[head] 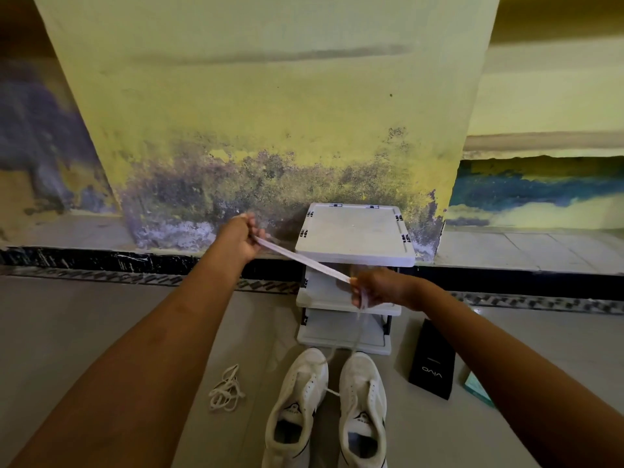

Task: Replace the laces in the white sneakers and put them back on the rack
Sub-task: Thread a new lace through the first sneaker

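Note:
Two white sneakers stand side by side on the floor, the left sneaker (297, 407) and the right sneaker (363, 410), toes toward a small white rack (354, 238) with several shelves. A flat white lace (304, 260) is stretched taut between my hands. My left hand (244, 236) grips one end up left. My right hand (374, 287) pinches it in front of the rack, and the rest of the lace hangs blurred from that hand down toward the sneakers. A second white lace (226, 388) lies bunched on the floor left of the shoes.
A black Vivo box (432, 359) lies on the floor right of the sneakers, with a teal object (477, 388) beside it. The rack stands against a stained yellow wall above a black tiled step (135, 261).

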`<state>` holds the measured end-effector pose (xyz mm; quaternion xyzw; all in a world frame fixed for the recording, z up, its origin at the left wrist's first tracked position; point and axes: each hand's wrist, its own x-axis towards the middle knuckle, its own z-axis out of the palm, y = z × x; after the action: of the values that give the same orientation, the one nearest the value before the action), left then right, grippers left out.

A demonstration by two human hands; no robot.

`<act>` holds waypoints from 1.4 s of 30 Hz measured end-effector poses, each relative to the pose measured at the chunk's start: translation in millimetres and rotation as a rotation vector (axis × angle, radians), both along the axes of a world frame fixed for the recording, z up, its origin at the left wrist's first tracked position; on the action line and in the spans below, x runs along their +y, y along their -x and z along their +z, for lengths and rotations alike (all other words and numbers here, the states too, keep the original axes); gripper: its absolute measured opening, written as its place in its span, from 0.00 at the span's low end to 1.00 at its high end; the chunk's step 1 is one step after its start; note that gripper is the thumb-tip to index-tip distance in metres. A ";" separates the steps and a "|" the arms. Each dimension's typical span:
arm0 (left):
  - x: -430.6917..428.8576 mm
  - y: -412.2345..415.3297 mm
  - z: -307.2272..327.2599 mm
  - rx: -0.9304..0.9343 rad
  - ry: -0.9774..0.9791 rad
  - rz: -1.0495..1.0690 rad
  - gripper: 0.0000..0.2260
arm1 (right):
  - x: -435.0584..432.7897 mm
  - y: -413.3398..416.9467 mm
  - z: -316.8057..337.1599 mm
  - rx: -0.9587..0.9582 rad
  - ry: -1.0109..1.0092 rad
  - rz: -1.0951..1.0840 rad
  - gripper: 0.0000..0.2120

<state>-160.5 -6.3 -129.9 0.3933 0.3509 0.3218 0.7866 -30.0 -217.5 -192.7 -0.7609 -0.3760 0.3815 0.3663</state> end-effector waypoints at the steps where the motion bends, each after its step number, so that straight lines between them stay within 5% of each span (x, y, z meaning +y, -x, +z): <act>1: 7.3 4.2 -3.3 0.024 -0.014 0.046 0.14 | -5.5 -6.2 -1.8 -0.045 0.036 -0.022 0.14; 6: 17.6 14.4 -18.1 0.255 -0.228 0.049 0.11 | -21.5 -12.0 10.4 -0.110 -0.048 -0.142 0.18; 13: -31.7 -9.9 -12.9 0.442 -0.627 -0.650 0.11 | 10.5 14.9 19.7 0.031 -0.314 -0.143 0.15; 17: -55.4 -20.1 -8.5 0.530 -0.726 -0.799 0.05 | 17.0 23.1 24.1 0.006 -0.381 -0.156 0.14; 23: -58.8 -27.0 -9.0 0.587 -0.821 -0.687 0.06 | 15.4 10.6 14.9 0.087 -0.296 -0.179 0.16; 30: -12.0 -26.3 -46.6 0.585 -0.415 -0.220 0.05 | 6.9 -22.9 -22.1 0.375 -0.112 -0.190 0.17; 37: 29.5 -26.7 -92.7 0.664 -0.215 -0.060 0.16 | -18.1 -33.9 -44.5 0.067 0.152 -0.306 0.16; 42: 41.2 -31.0 -86.4 0.685 -0.278 -0.126 0.14 | -31.5 -47.3 -38.9 0.110 0.098 -0.367 0.14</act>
<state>-129.5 34.9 -216.3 0.6022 0.5215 0.1671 0.5809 17.3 -249.0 -231.7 -0.8115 -0.1915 0.3671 0.4123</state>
